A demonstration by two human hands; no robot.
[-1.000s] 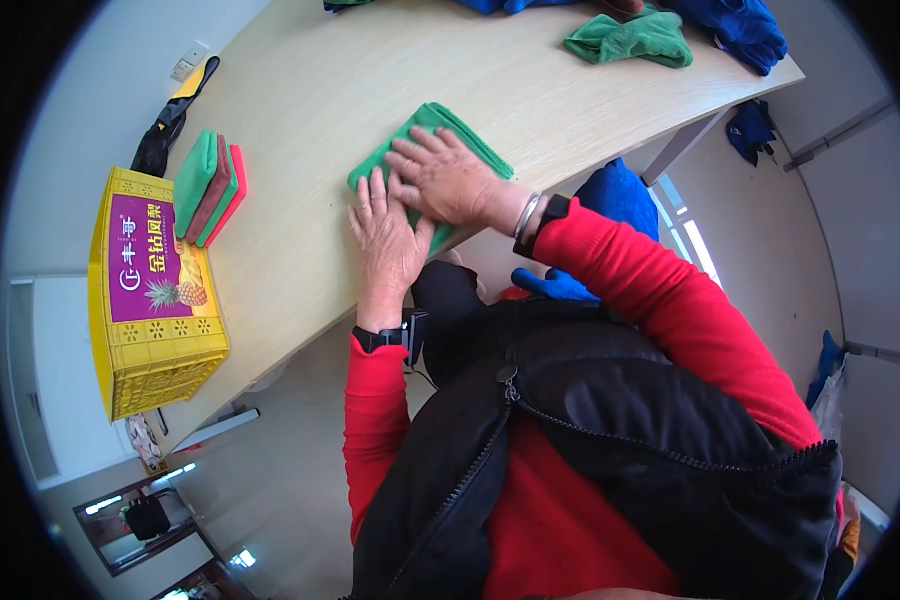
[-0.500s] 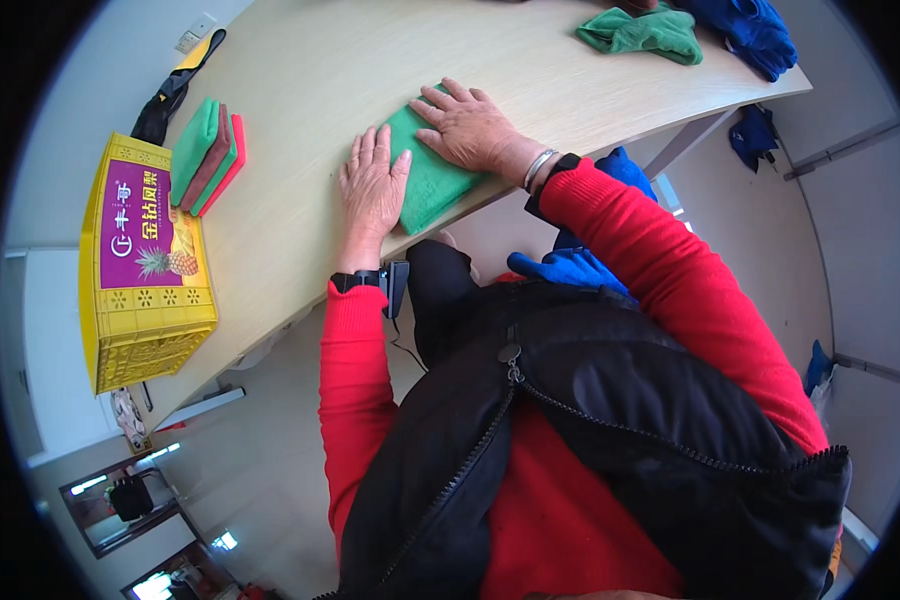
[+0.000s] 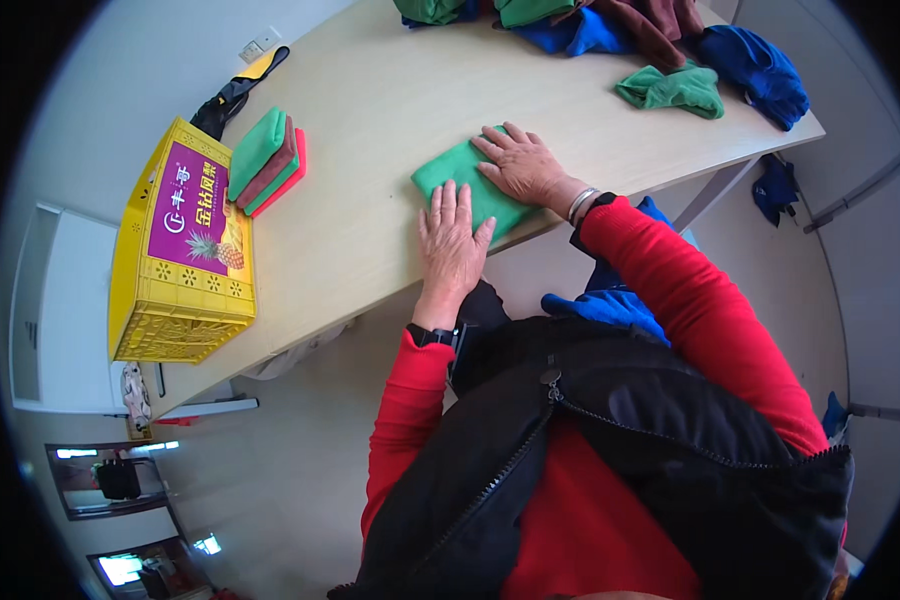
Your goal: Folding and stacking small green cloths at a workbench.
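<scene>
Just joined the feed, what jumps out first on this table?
Both hands press flat on a folded green cloth at the table's near edge: left hand, right hand. A bright yellow plastic crate sits far left beside a stack of folded green and red cloths.

I wear a bright red long-sleeved top, its sleeves reaching down to both wrists. Over it sits a black padded sleeveless vest (image 3: 610, 430), open at the front, with a black zip running along its edge and a small round metal pull near the collar. On my left wrist there is a black wristwatch with a dark strap (image 3: 435, 336), just above the red cuff. On my right wrist I have a thin silver metal bangle (image 3: 581, 203), with a black band beside it at the sleeve end. Both my hands are bare, without gloves.
</scene>
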